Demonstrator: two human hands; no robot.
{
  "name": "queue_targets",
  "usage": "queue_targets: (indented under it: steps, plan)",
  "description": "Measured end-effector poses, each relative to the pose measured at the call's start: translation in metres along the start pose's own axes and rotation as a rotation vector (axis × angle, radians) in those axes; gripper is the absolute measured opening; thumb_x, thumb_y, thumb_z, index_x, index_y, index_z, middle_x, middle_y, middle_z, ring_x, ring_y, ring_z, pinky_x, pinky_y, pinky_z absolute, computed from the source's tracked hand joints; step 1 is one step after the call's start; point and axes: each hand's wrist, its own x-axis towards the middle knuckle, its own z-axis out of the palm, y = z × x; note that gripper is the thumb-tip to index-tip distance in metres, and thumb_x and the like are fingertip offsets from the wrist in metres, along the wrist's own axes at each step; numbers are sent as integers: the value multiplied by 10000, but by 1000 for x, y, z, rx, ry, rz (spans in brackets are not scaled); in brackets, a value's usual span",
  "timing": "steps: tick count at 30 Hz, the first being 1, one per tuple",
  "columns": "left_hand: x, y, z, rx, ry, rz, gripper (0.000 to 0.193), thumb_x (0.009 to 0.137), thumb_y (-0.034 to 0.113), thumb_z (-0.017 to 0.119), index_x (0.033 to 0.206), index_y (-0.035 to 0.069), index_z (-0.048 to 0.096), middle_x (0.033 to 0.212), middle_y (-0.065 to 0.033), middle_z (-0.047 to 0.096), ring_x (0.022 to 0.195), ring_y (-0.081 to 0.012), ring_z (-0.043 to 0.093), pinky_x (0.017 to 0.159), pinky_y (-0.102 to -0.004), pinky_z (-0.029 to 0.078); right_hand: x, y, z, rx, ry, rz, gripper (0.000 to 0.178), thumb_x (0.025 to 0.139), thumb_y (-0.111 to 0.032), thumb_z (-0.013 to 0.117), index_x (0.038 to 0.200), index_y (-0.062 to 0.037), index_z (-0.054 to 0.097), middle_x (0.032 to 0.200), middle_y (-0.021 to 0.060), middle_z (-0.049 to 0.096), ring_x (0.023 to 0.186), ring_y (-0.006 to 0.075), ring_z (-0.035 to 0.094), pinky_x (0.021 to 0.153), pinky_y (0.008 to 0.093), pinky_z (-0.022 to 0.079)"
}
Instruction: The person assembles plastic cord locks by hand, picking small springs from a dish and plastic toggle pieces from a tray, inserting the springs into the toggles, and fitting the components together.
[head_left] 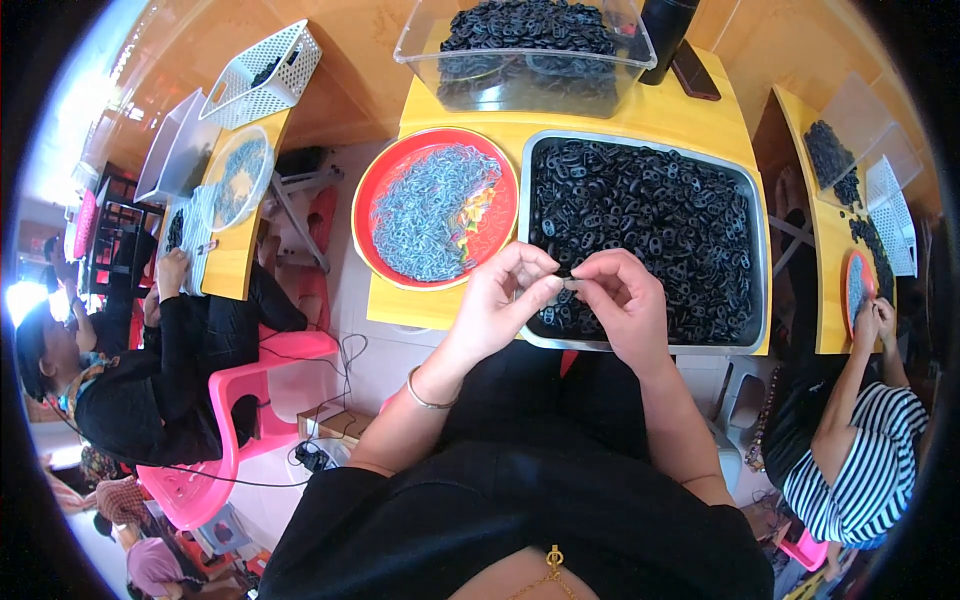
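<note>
My left hand and my right hand meet over the near left part of a metal tray. Thumbs and forefingers of both are pinched together on a small black plastic piece. A tiny greyish bit shows by the right fingertips; its kind is too small to tell. Many flat black plastic pieces with holes fill the metal tray. Left of it, a round red dish holds a heap of thin silvery metal pieces, with yellowish scraps at its right side.
A clear plastic bin of black pieces stands at the table's far side, beside a dark cylinder and a phone-like dark slab. Co-workers sit at tables left and right. A pink chair and cables are at left.
</note>
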Motion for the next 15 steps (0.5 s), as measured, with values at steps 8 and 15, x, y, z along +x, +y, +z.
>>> queue_targets:
  steps: [8,15]
  plan:
    - [-3,-5,-8,132,-75,-8,66,828,28,591,880,11,555,756,14,571,661,-23,496,592,-181,405,-2,5,-4,-382,59,-369,127,680,32,673,775,-41,630,880,91,619,819,176,608,686,261,488]
    - [-3,-3,-5,103,-100,-39,71,830,22,588,893,5,560,778,12,579,689,-24,507,614,-175,411,-4,5,-8,-349,37,-333,152,651,19,711,769,-39,634,883,89,623,814,162,607,694,254,489]
